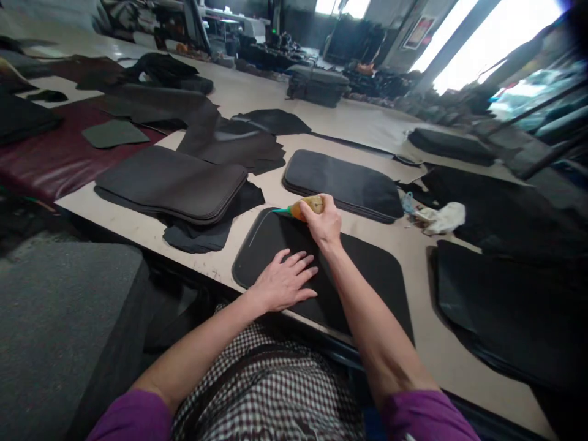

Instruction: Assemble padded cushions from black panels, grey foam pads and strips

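A black rounded panel (376, 275) lies flat at the table's near edge. My left hand (287, 282) rests on it with fingers spread, holding nothing. In my right hand (324, 222) is a yellowish squeeze bottle (307, 209) with a green nozzle, its tip at the panel's far left edge. A thin pale line runs along the panel's left end. Just beyond lies a stack of black rounded panels (342, 180). To the left, brown panels (172, 180) are stacked over black pieces.
Dark sheets (509, 306) cover the table's right side, near a crumpled white cloth (444, 218). Maroon material (55, 153) and a green-grey piece (114, 133) lie at the left. Further back stands a dark stack (316, 84). A grey surface (64, 312) is at the lower left.
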Demonstrator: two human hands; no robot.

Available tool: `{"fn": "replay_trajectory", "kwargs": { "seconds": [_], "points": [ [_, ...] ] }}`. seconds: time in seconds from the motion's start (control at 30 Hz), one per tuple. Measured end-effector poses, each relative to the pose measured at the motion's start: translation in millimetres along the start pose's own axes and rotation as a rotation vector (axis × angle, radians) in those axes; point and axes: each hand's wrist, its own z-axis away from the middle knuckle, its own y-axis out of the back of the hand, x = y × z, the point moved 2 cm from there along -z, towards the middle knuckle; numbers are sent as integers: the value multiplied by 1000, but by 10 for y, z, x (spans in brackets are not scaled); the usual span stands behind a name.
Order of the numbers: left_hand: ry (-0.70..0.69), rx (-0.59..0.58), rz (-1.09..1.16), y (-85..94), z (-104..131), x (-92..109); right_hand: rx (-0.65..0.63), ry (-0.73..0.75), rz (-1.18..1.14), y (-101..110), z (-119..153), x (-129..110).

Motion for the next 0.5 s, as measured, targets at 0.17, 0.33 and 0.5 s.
{"fn": "replay_trajectory", "kwargs": {
  "seconds": [0.17,0.33,0.5],
  "points": [
    [7,-6,-12,-18,-2,2,60,-19,62,289,-59,285],
    [-4,-12,-10,-13,-15,0,100,-100,131,926,-4,761],
    [-18,-23,-8,7,-34,10,180,-212,235,1657,191,1328]
  ]
}}
